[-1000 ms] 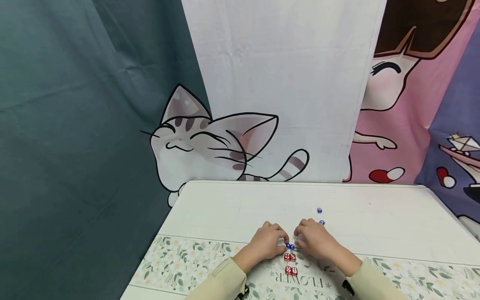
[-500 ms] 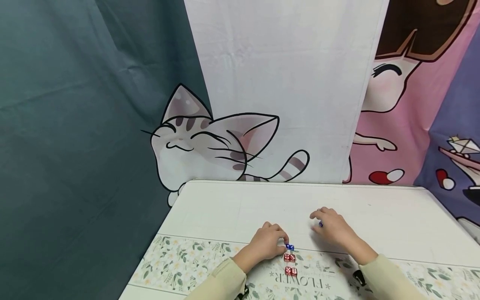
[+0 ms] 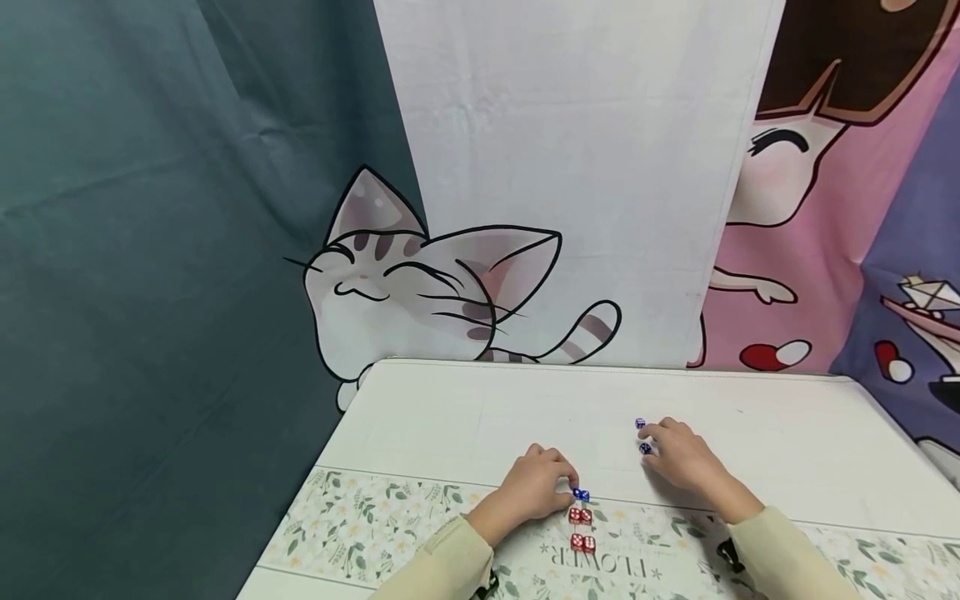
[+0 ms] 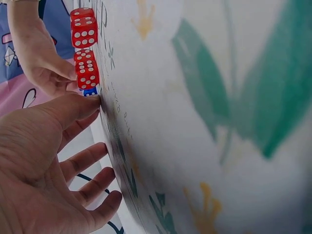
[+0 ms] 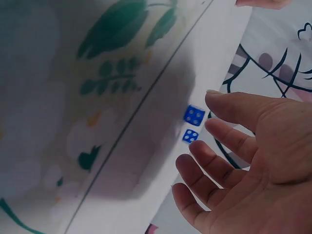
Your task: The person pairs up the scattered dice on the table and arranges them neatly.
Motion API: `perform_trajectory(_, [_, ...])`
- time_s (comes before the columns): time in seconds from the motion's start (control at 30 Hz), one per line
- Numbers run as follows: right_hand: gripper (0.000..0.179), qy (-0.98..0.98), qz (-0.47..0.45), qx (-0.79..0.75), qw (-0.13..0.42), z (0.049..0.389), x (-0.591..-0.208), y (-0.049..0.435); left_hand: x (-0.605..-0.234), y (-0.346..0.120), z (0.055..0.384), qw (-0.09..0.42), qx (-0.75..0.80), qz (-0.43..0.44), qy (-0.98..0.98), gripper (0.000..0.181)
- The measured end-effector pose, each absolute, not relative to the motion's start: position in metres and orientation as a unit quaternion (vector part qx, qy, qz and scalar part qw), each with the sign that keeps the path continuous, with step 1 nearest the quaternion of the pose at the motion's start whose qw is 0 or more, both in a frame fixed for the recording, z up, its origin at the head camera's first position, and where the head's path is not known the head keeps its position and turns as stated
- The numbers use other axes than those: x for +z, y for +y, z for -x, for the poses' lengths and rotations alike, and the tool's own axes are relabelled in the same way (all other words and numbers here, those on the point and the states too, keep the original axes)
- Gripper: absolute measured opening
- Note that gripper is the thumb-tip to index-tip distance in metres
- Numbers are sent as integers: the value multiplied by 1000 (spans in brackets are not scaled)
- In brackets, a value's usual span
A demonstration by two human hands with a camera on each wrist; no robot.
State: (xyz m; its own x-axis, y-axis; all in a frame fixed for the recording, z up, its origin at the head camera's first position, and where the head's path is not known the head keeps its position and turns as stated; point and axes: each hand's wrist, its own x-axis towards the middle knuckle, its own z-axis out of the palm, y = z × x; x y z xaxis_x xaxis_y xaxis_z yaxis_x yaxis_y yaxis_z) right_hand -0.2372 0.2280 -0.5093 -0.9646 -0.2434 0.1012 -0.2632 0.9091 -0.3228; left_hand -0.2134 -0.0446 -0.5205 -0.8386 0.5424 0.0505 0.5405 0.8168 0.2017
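My left hand [image 3: 534,483] rests on the table, thumb and index finger pinching the left one of two touching blue dice [image 3: 583,496]. Just nearer to me sits a pair of red dice [image 3: 580,517], and a second red pair [image 3: 582,544] lies below that. In the left wrist view the thumb tip partly hides a blue die [image 4: 89,91] behind the red dice [image 4: 87,70]. Farther back, my right hand [image 3: 682,454] hovers with spread, bent fingers beside two loose dice, a nearer blue die [image 5: 194,115] and a farther blue die [image 5: 190,136]; it holds neither.
The white table [image 3: 480,417] carries a floral band with the printed word FLOWER [image 3: 597,562]. Behind its far edge hangs a cloth backdrop [image 3: 600,167] with a cartoon cat [image 3: 405,292]. A dark green curtain [image 3: 150,292] hangs at the left.
My right hand has left the blue pair beside the left hand and moved back and right to the two loose blue dice. The left hand has stayed in place.
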Motion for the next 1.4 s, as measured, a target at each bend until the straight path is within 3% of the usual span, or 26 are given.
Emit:
perform_trajectory(0.73, [12, -978, -124, 166, 26, 242, -516, 234, -521, -44, 214, 10, 109, -278, 954, 8])
perform_trajectory(1.4, [12, -977, -148, 149, 36, 228, -516, 214, -520, -44, 213, 8, 110, -280, 954, 8])
